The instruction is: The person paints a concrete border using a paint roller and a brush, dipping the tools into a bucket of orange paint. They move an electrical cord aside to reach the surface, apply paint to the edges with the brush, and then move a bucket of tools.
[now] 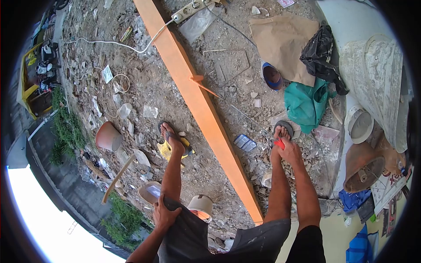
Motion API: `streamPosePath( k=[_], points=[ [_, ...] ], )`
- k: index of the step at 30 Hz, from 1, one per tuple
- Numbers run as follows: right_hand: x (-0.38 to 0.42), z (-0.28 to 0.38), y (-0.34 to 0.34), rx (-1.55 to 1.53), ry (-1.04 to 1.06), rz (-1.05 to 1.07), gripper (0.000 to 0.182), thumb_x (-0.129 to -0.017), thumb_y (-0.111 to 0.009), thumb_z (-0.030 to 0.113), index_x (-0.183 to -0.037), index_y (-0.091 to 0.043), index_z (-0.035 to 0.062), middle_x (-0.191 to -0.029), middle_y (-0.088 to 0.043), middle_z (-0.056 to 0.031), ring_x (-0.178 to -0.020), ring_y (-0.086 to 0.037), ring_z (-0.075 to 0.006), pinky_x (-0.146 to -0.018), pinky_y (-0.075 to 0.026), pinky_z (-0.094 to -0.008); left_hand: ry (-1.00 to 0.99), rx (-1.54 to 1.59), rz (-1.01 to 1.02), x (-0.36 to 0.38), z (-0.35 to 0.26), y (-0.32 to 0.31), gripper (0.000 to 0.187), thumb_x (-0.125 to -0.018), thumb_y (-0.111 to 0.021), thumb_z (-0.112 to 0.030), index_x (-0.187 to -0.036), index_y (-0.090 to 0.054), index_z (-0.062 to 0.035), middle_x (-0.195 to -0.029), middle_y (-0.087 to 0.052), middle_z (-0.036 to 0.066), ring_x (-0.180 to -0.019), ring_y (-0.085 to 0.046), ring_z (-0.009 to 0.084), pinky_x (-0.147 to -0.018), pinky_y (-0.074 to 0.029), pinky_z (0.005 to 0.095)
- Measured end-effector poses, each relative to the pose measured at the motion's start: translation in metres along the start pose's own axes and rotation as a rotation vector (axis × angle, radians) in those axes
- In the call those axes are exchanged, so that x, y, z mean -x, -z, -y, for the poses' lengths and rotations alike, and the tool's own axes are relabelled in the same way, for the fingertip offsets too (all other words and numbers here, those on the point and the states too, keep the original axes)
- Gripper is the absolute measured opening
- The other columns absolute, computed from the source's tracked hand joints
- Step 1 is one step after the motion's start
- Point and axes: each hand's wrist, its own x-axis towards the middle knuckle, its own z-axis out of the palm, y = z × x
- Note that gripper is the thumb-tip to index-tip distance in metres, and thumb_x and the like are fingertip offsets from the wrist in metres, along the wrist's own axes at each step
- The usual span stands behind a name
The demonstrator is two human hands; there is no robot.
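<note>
My right hand (290, 153) is closed around a small red-handled tool (279, 143), held in front of my right foot; its working end is too small to make out. My left hand (166, 215) lies on my left thigh near the knee, thumb spread, on the dark shorts (184, 234). Between my legs runs a long orange-painted beam (204, 116). An orange piece (197, 79) with a thin pointed end sits across it. Beside my right foot is a blue-and-white packet (244, 143) on the rubble.
A power strip (190, 11) with a white cable (140, 51) touches the beam's far end. At right lie a brown sack (283, 41), green cloth (307, 105) and several buckets, one white (359, 124). A reddish bucket (108, 136) and wooden handle (117, 179) are left.
</note>
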Motion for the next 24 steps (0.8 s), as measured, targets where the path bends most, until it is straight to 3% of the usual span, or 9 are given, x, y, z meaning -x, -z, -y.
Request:
streamPosePath(
  k=[2,4,6,9,13,15,17,22,24],
  points=[
    [-0.041,0.011,-0.006,-0.007,0.056,-0.102,0.025,-0.082,-0.064,0.023,-0.101,-0.059,0.0068,-0.085,-0.067,-0.0247,-0.081,-0.064,-0.0476,-0.072,-0.05,-0.0568,-0.004,-0.002,-0.006,0.001,-0.001,-0.001,0.104,-0.065,-0.086,-0.04,-0.151,-0.033,-0.0167,-0.131,-0.05,0.025,-0.12,-0.055,0.0441,-0.103,-0.045,0.0505],
    [-0.069,0.029,0.0,0.005,0.02,-0.07,0.025,-0.082,-0.064,0.022,-0.101,-0.06,0.0067,-0.085,-0.067,-0.0249,-0.081,-0.064,-0.0477,-0.072,-0.051,-0.0567,0.009,-0.003,0.0,0.002,-0.002,-0.001,0.104,-0.065,-0.087,-0.04,-0.151,-0.033,-0.017,-0.131,-0.051,0.025,-0.119,-0.056,0.0443,-0.102,-0.046,0.0507],
    [-0.066,0.03,0.0,0.017,-0.022,-0.034,0.025,-0.082,-0.064,0.022,-0.102,-0.06,0.0066,-0.084,-0.067,-0.0251,-0.081,-0.064,-0.0478,-0.072,-0.051,-0.0566,0.004,-0.012,-0.007,0.002,-0.003,-0.002,0.104,-0.065,-0.087,-0.04,-0.151,-0.033,-0.0173,-0.131,-0.051,0.025,-0.118,-0.056,0.0445,-0.102,-0.046,0.0509],
    [-0.034,0.003,-0.007,-0.014,0.172,-0.17,0.027,-0.081,-0.064,0.022,-0.103,-0.06,0.0069,-0.082,-0.067,-0.0257,-0.08,-0.064,-0.0483,-0.071,-0.052,-0.0565,-0.001,-0.016,-0.01,0.001,-0.001,-0.001,0.104,-0.065,-0.086,-0.039,-0.151,-0.033,-0.0179,-0.13,-0.051,0.025,-0.117,-0.057,0.0446,-0.101,-0.047,0.051],
    [0.042,-0.035,0.003,0.093,-0.117,0.135,0.033,-0.077,-0.067,0.023,-0.106,-0.062,0.009,-0.08,-0.068,-0.0235,-0.076,-0.066,-0.0464,-0.069,-0.052,-0.0561,0.019,-0.015,0.007,0.001,-0.003,0.002,0.102,-0.065,-0.086,-0.039,-0.151,-0.033,-0.0187,-0.13,-0.051,0.024,-0.117,-0.057,0.0447,-0.101,-0.047,0.0508],
    [0.071,-0.029,0.032,0.077,-0.192,0.22,0.034,-0.08,-0.069,0.024,-0.112,-0.067,0.0129,-0.095,-0.07,-0.0196,-0.088,-0.066,-0.0433,-0.076,-0.053,-0.0527,0.021,-0.015,0.014,0.0,-0.003,0.002,0.102,-0.066,-0.086,-0.039,-0.151,-0.033,-0.0188,-0.131,-0.05,0.024,-0.118,-0.057,0.0448,-0.101,-0.047,0.0507],
    [0.098,-0.062,0.03,0.072,-0.164,0.211,0.035,-0.08,-0.07,0.025,-0.113,-0.068,0.0152,-0.096,-0.071,-0.0193,-0.088,-0.067,-0.0429,-0.077,-0.053,-0.0526,0.023,-0.013,0.015,0.0,-0.004,0.003,0.102,-0.066,-0.086,-0.038,-0.151,-0.033,-0.0189,-0.131,-0.05,0.024,-0.118,-0.057,0.0449,-0.101,-0.047,0.0505],
    [0.098,-0.055,0.042,0.132,-0.126,0.234,0.037,-0.08,-0.071,0.027,-0.116,-0.068,0.0175,-0.097,-0.071,-0.0196,-0.088,-0.067,-0.0421,-0.077,-0.054,-0.052,0.032,0.032,0.005,0.003,-0.011,0.009,0.102,-0.063,-0.088,-0.038,-0.148,-0.037,-0.0138,-0.134,-0.051,0.025,-0.124,-0.053,0.0412,-0.106,-0.042,0.0485],
    [0.076,-0.036,0.042,0.044,-0.086,0.164,0.037,-0.078,-0.069,0.025,-0.112,-0.063,0.0098,-0.084,-0.069,-0.0229,-0.08,-0.067,-0.0442,-0.072,-0.053,-0.0551,-0.006,0.029,-0.012,0.002,-0.012,0.012,0.102,-0.065,-0.087,-0.041,-0.149,-0.035,-0.0149,-0.133,-0.051,0.026,-0.123,-0.054,0.0427,-0.104,-0.044,0.0491]
  ],
)
